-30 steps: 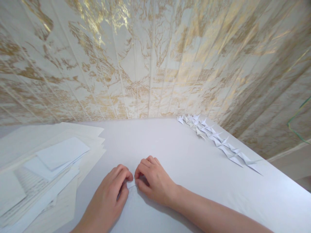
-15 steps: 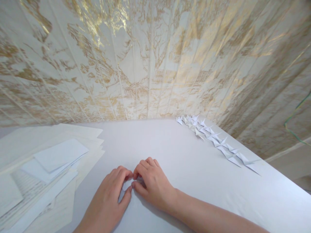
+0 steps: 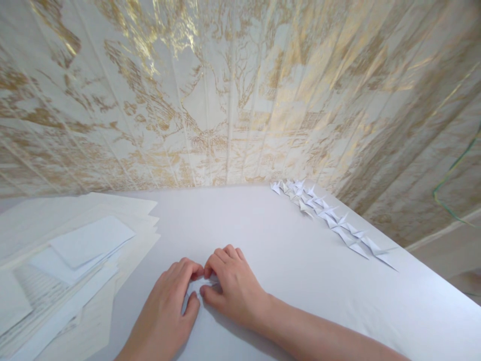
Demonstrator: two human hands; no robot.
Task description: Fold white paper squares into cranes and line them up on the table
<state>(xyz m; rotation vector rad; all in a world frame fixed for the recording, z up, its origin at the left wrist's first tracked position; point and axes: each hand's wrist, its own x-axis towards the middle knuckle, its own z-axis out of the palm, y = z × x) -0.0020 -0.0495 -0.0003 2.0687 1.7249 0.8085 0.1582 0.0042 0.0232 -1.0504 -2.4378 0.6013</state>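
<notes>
My left hand (image 3: 171,306) and my right hand (image 3: 231,286) rest side by side on the white table (image 3: 285,260), fingertips meeting. Both have curled fingers pinching a small piece of white paper (image 3: 196,287) between them, mostly hidden under the fingers. The paper lies flat against the table top near its front middle.
A loose stack of white sheets and smaller paper pieces (image 3: 71,255) lies at the left. A row of several small folded white paper cranes (image 3: 330,218) runs along the table's right edge. A gold-patterned wall (image 3: 233,100) stands behind.
Both hands stay in place; the fingertips have closed in slightly and shifted a little toward me, pressing the small paper. The view has drifted slightly.
</notes>
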